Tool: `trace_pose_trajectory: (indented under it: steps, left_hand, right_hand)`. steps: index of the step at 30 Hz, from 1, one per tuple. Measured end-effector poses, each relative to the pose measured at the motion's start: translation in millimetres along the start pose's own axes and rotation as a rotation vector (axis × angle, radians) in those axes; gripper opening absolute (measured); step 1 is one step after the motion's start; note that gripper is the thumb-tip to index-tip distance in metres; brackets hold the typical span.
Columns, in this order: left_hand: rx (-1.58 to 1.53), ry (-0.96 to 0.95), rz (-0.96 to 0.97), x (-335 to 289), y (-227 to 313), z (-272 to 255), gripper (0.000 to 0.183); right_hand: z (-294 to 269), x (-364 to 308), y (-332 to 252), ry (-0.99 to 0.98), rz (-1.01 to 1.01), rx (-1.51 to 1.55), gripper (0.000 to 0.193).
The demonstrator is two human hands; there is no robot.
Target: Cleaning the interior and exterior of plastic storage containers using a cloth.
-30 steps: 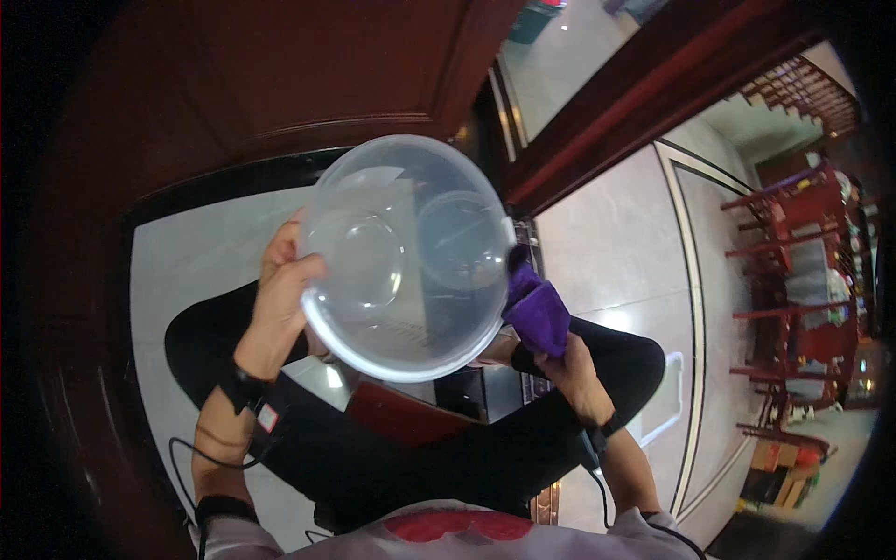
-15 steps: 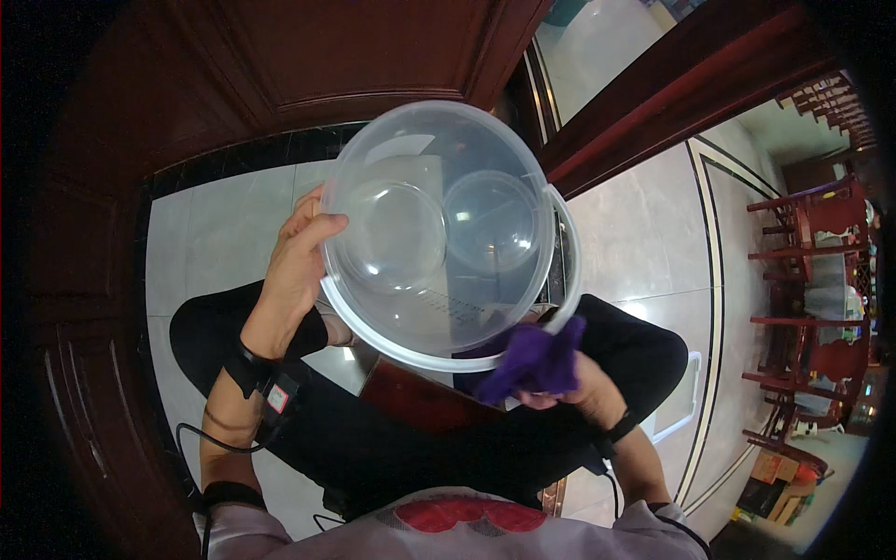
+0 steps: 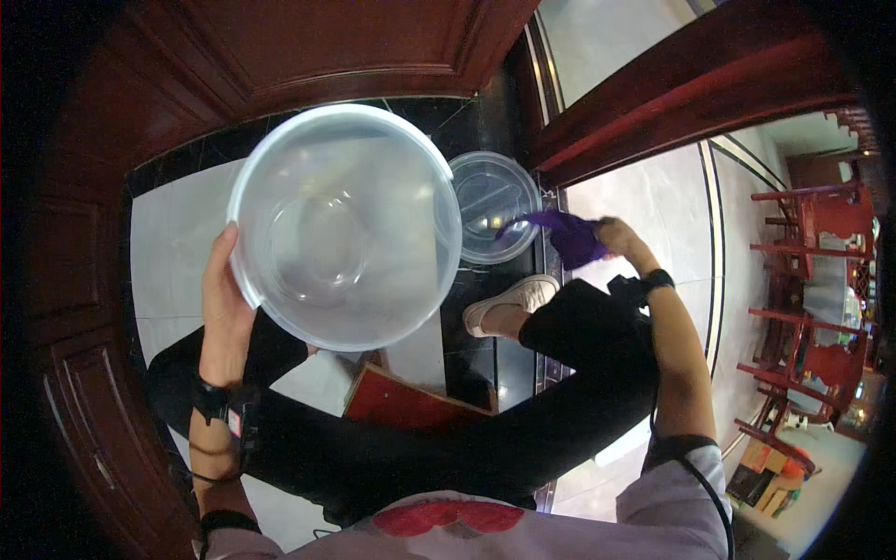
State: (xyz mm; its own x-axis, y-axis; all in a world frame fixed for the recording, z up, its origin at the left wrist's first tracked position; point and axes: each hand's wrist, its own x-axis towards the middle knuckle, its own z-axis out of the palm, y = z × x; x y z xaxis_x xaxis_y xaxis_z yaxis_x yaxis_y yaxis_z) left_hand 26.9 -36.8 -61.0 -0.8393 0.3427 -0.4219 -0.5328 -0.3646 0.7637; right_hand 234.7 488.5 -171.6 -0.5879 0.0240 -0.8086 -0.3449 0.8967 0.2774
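My left hand (image 3: 230,303) grips the rim of a big, clear plastic bucket (image 3: 341,233) at its left side, thumb uppermost. The bucket's open mouth is tilted up toward me, and a white band, perhaps its handle, runs along the left and upper rim. Nothing shows inside it. Away to the right, my right hand (image 3: 627,241) clutches a crumpled purple cloth (image 3: 571,238), slightly blurred, apart from the bucket. One corner of the cloth trails left over a clear round plastic piece (image 3: 493,201), a lid or shallow tub, on the dark floor strip.
A low reddish-brown wooden stool (image 3: 406,397) shows between my legs. My shoe (image 3: 511,303) rests near the round plastic piece. A dark wooden door (image 3: 345,47) stands ahead, with a doorframe (image 3: 672,93) at the right. Red chairs (image 3: 812,280) are farther off, right.
The purple cloth, earlier against the bucket's lower right rim, has moved up and right with my right hand. The bucket has shifted left and turned, its white band now along the upper rim.
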Motion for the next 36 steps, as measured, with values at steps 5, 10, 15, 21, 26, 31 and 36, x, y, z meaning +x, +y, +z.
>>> trace_pose_trajectory:
  steps: [5,10,15,21,26,31,36]
  left_hand:
    - [-0.018,0.244,0.038,1,-1,-41,0.048]
    - [-0.041,0.231,0.030,23,-22,-56,0.056]
    - [0.222,0.311,-0.066,27,-25,-53,0.064]
    - [0.652,0.443,-0.067,26,-33,-48,0.067]
    - [0.519,0.526,-0.100,17,-34,-61,0.060]
    - [0.480,0.604,-0.158,-3,-28,-67,0.050]
    - [0.461,0.566,-0.186,0,-36,-65,0.047]
  right_hand:
    - [-49,60,-57,0.223,0.475,0.565,0.025]
    - [-38,174,-106,0.610,0.065,0.533,0.051]
    - [-66,214,-130,0.583,0.115,0.438,0.046]
    - [-49,227,-115,0.664,0.111,0.330,0.047]
    - [-27,208,-108,0.773,0.591,0.721,0.058]
    - [35,230,-123,0.385,1.123,1.076,0.075]
    - [173,258,-82,0.627,0.734,1.402,0.056]
